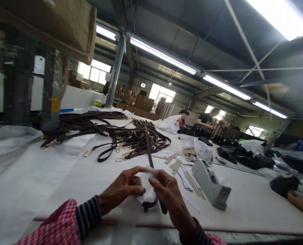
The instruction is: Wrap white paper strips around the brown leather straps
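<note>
Strap (149,149) pinched by both hands, open tabletop (64,177) leftward.

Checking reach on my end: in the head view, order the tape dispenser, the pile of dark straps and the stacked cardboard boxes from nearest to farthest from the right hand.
From the right hand:
1. Tape dispenser, just to its right on the table.
2. Pile of dark straps, ahead and to the left, mid-table.
3. Stacked cardboard boxes, far back by the windows.
</note>
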`<state>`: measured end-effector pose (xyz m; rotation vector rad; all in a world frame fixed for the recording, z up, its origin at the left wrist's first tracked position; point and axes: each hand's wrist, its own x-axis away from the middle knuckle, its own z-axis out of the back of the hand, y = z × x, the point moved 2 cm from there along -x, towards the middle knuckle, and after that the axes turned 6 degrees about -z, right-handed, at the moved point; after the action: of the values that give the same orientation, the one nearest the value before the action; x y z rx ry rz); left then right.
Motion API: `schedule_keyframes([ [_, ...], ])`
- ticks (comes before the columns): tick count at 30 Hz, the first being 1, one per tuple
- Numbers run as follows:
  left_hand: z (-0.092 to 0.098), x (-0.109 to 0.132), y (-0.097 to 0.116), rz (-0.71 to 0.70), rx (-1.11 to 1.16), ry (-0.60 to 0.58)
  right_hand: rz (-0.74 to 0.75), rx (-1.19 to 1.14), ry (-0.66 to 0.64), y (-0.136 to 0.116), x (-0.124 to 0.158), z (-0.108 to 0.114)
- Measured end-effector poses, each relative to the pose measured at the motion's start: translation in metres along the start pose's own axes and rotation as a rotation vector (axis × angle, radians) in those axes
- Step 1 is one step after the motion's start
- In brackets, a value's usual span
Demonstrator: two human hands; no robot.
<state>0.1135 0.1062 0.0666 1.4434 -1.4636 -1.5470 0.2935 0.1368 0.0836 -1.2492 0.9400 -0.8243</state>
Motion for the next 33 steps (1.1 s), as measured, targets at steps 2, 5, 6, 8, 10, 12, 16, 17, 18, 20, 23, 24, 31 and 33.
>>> schedule_keyframes([
  [2,0.0,0.001,0.0,-0.04,-0.007,-0.014,-0.066,-0.052,-0.016,0.004,-0.009,-0.005],
  [5,0.005,0.003,-0.001,-0.027,0.001,0.023,-0.079,-0.103,0.02,0.01,-0.018,-0.012],
  [6,0.008,0.003,-0.001,-0.001,-0.001,0.036,-0.067,-0.084,0.03,0.011,-0.019,-0.015],
  [8,0.013,0.004,-0.002,0.051,-0.014,0.059,-0.036,-0.012,0.045,0.011,-0.021,-0.019],
  [10,0.017,0.004,-0.003,0.062,-0.041,0.096,-0.015,0.058,0.043,0.009,-0.021,-0.023],
  [12,0.02,0.003,-0.004,0.043,-0.059,0.134,-0.015,0.078,0.03,0.008,-0.021,-0.029],
  [16,0.024,0.002,-0.009,0.05,-0.062,0.133,-0.051,0.041,-0.008,0.007,-0.024,-0.037],
  [17,0.024,0.001,-0.009,0.045,-0.068,0.127,-0.059,0.04,-0.033,0.006,-0.025,-0.036],
  [18,0.026,0.001,-0.009,0.038,-0.078,0.125,-0.066,0.053,-0.062,0.004,-0.026,-0.034],
  [20,0.028,0.001,-0.008,0.03,-0.108,0.137,-0.068,0.127,-0.086,0.0,-0.028,-0.022],
  [23,0.032,0.001,-0.004,0.034,-0.167,0.165,0.0,0.362,-0.01,-0.008,-0.03,0.012],
  [24,0.032,0.0,-0.003,0.029,-0.189,0.166,0.028,0.453,0.029,-0.009,-0.031,0.024],
  [31,0.026,0.0,-0.008,-0.028,-0.412,-0.078,-0.186,0.626,-0.001,0.035,-0.036,0.057],
  [33,0.021,0.002,-0.012,-0.121,-0.541,-0.262,-0.228,0.48,0.055,0.045,-0.038,0.053],
])
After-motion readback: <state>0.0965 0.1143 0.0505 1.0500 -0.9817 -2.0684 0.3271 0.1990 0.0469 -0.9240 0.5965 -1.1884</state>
